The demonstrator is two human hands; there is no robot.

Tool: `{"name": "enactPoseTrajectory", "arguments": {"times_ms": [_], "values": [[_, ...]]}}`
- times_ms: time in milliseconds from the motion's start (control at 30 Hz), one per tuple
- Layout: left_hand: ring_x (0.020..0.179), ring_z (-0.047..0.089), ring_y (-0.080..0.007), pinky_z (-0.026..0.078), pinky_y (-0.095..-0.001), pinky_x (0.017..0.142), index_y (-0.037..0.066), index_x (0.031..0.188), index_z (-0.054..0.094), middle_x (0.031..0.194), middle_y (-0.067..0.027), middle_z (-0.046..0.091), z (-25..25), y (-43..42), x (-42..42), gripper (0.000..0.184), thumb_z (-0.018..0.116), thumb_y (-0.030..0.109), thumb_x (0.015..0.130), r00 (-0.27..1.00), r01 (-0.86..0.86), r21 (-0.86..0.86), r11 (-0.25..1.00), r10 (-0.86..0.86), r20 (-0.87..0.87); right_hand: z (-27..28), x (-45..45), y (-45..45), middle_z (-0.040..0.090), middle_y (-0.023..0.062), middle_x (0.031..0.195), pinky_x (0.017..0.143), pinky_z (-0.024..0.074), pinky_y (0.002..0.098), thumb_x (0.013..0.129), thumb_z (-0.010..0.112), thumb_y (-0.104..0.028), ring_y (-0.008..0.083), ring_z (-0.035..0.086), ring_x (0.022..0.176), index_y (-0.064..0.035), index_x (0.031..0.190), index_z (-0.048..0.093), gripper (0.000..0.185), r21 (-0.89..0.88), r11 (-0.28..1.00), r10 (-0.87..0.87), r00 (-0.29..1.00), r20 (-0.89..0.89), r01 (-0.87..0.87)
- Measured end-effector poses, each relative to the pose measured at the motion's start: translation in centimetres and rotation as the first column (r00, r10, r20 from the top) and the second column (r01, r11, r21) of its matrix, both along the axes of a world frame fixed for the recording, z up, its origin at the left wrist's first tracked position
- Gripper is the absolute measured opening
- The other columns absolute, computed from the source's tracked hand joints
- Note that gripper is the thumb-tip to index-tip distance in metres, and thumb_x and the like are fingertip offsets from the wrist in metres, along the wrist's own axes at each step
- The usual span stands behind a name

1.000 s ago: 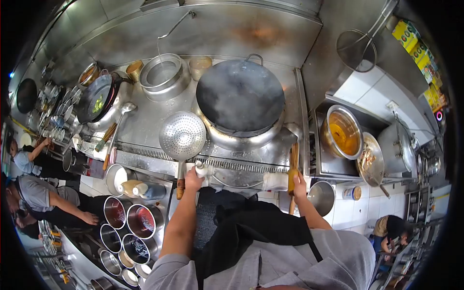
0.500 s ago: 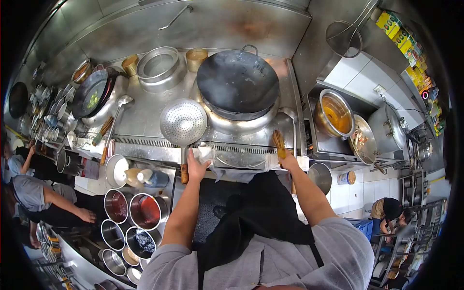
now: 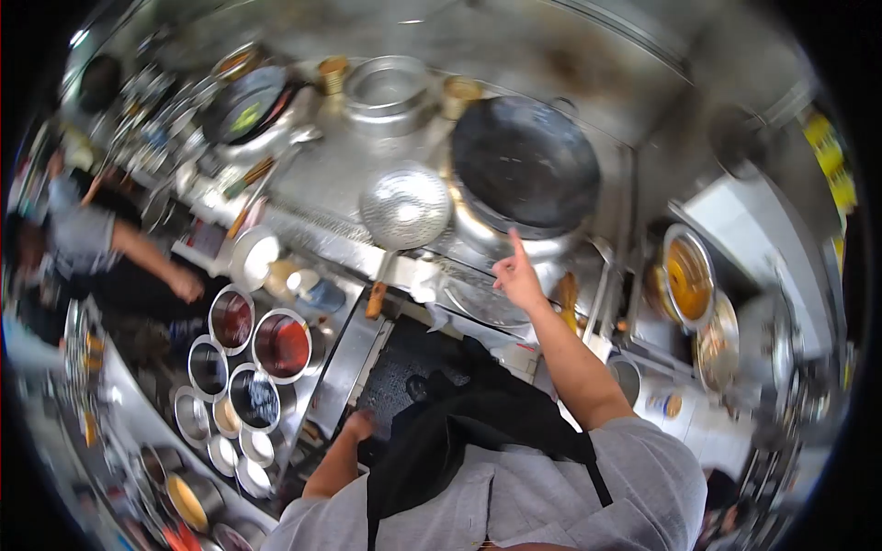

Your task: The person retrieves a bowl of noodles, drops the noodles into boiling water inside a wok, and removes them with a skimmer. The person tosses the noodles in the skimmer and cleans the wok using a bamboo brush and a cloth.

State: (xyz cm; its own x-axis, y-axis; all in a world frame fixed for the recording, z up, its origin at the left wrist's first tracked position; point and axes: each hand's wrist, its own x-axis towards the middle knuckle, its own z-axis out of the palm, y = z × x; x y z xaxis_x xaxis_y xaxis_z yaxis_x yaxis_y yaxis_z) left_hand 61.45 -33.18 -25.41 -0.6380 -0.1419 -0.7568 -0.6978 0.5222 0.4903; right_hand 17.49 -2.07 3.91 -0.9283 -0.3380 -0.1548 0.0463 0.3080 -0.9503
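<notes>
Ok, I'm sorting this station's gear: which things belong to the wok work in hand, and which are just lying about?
Likely part of it:
black wok, by the right hand
perforated ladle
brush

Probably just lying about:
pot with red contents
bowl with orange contents

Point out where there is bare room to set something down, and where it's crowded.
The clearest patch is the steel stovetop between the wooden-handled ladle and the perforated skimmer, in front of the round steel pot. It is crowded at lower left, where pots stand packed together, and at front right, where the brush sits near the right hand.
</notes>
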Motion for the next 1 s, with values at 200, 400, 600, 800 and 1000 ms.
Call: {"name": "enactPoseTrajectory", "arguments": {"times_ms": [200, 400, 600, 800, 1000], "values": [[0.071, 0.066, -0.0286, 0.051, -0.0397, 0.068, -0.001, 0.091, 0.06, 0.075, -0.0166, 0.065, 7.8, 4.9, 0.1, 0.024, 0.052, 0.021, 0.085, 0.666, -0.73, -0.018, 0.683, 0.705, -0.245, -0.6, -9.1, -5.7, 0.065, 0.014, 0.094, 0.05, 0.0496, 0.0309, 0.09, 0.057, -0.02, 0.0209, 0.061, 0.059, -0.0222, 0.141, 0.023, 0.061, -0.274, 0.962, 0.092, 0.925, 0.368, 0.013], [0.101, 0.062, -0.033, 0.048, -0.0407, 0.089, 0.006, 0.11, 0.063, 0.106, -0.0165, 0.066, 17.5, 16.4, 9.1, 0.031, 0.055, 0.023, 0.085, 0.302, -0.953, -0.122, 0.277, 0.887, -0.349, -2.6, -9.3, -5.6, 0.065, 0.0138, 0.103, 0.065, 0.0503, 0.0375, 0.09, 0.055, -0.026, 0.027, 0.064, 0.077, -0.0178, 0.139, 0.025, 0.059, -0.101, 0.966, 0.26, 0.9, 0.349, -0.239], [0.102, 0.062, -0.0319, 0.048, -0.0397, 0.089, 0.008, 0.107, 0.065, 0.106, -0.0155, 0.066, 15.8, 31.2, 18.8, 0.029, 0.057, 0.023, 0.084, -0.005, -0.988, -0.148, -0.037, 0.977, -0.212, -4.6, -11.2, -4.9, 0.065, 0.0128, 0.101, 0.066, 0.05, 0.037, 0.092, 0.053, -0.028, 0.0251, 0.063, 0.078, -0.0173, 0.134, 0.026, 0.051, -0.147, 0.957, 0.285, 0.9, 0.329, -0.249], [0.076, 0.066, -0.023, 0.053, -0.0351, 0.069, 0.004, 0.106, 0.064, 0.085, -0.0109, 0.067, 18.3, 36.2, 22.0, 0.026, 0.055, 0.017, 0.085, -0.323, -0.917, -0.182, -0.354, 0.929, -0.179, -5.1, -12.6, -4.4, 0.062, 0.0119, 0.098, 0.068, 0.05, 0.0384, 0.093, 0.052, -0.027, 0.0256, 0.063, 0.079, -0.0141, 0.131, 0.028, 0.047, -0.055, 0.959, 0.28, 0.89, 0.361, -0.279], [0.064, 0.061, -0.0156, 0.05, -0.0312, 0.056, 0.0, 0.107, 0.061, 0.078, -0.0062, 0.061, 17.8, 33.2, 30.2, 0.021, 0.054, 0.009, 0.089, -0.559, -0.827, 0.23, -0.513, 0.709, -0.431, -3.6, -9.6, -3.4, 0.06, 0.0194, 0.104, 0.066, 0.0509, 0.0391, 0.091, 0.053, -0.02, 0.0301, 0.065, 0.085, -0.0075, 0.133, 0.027, 0.051, 0.023, 0.986, 0.16, 0.968, 0.191, -0.168]]}}
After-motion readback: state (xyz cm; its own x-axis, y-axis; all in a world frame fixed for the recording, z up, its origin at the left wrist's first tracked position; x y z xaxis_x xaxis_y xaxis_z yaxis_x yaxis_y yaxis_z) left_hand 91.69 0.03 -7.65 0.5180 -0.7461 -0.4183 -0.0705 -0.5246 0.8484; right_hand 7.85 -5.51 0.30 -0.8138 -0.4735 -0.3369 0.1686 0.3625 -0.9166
